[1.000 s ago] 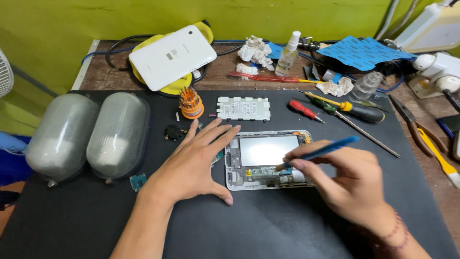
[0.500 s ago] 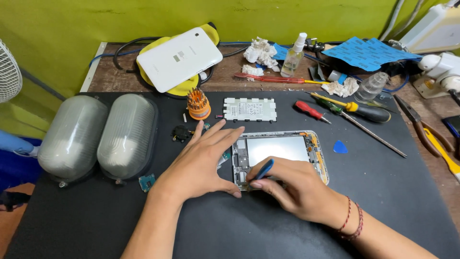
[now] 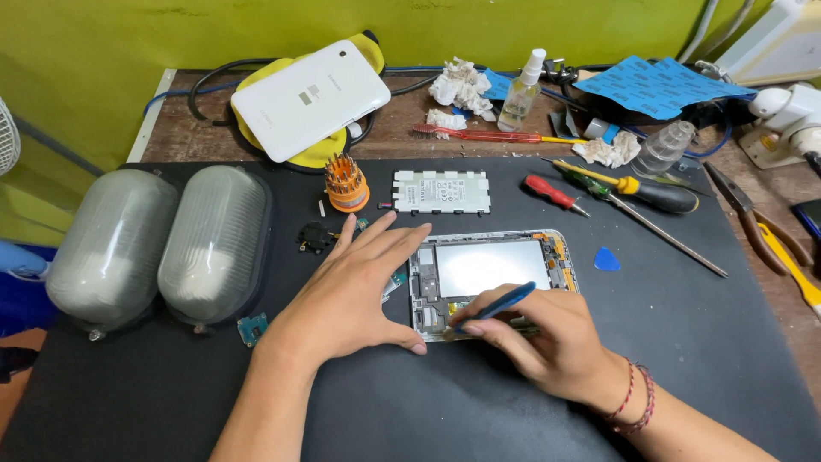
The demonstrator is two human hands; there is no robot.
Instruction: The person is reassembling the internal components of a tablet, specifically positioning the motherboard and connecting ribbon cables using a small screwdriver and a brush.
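Two bare hands are at work over an opened tablet (image 3: 492,278) that lies face down near the middle of the black mat (image 3: 513,411), its back cover off and its metal shield and boards showing.

From the head camera, the left hand (image 3: 355,291) lies flat and open, palm down, fingers spread, pressing on the tablet's left edge and the mat beside it. The right hand (image 3: 547,342) is closed in a pen-like grip around a blue tool (image 3: 500,304), whose tip is down at the tablet's near left corner; the exact spot it touches is hidden by the fingers. Red string bracelets (image 3: 633,398) circle that wrist.

Toward the mat's far edge sit a flat white battery (image 3: 441,191) and, just left of it, an orange holder of screwdriver bits (image 3: 345,184). A blue pick (image 3: 605,259) lies just right of the tablet. Farther right, near the far right corner, are a red screwdriver (image 3: 552,193) and a yellow-and-black screwdriver (image 3: 641,190). Two grey ribbed lamp covers (image 3: 162,244) rest side by side at the mat's left edge.

Beyond the mat, on the wooden table (image 3: 184,137), a white tablet back cover (image 3: 310,98) lies on something yellow, with a spray bottle (image 3: 522,90) and a red toothbrush (image 3: 479,134) to its right.
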